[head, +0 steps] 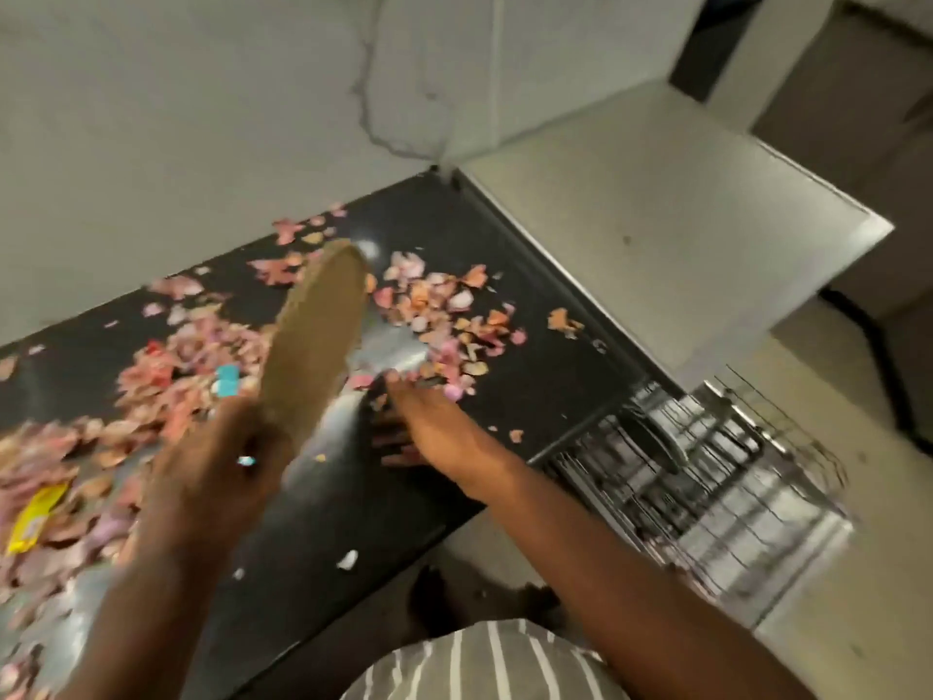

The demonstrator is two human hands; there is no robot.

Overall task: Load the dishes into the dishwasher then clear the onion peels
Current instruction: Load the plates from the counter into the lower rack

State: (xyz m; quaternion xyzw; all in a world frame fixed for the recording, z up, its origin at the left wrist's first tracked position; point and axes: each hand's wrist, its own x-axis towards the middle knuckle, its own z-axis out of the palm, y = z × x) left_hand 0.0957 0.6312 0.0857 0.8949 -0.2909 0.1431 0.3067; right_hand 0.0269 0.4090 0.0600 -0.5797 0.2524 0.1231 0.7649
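Note:
Pink and orange onion peels lie scattered over the black countertop, with a thicker heap at the left. My left hand grips the lower edge of a round brown plate and holds it tilted up on edge above the counter. My right hand lies low over the counter with its fingers stretched forward. Its fingertips touch a silvery flat thing among the peels, blurred by motion. At the lower right the dishwasher's wire rack stands pulled out, with a dark dish in it.
A pale steel-grey top adjoins the counter on the right. A yellow wrapper and a small blue item lie among the peels at the left. White scraps sit near the counter's front edge. A marbled wall rises behind.

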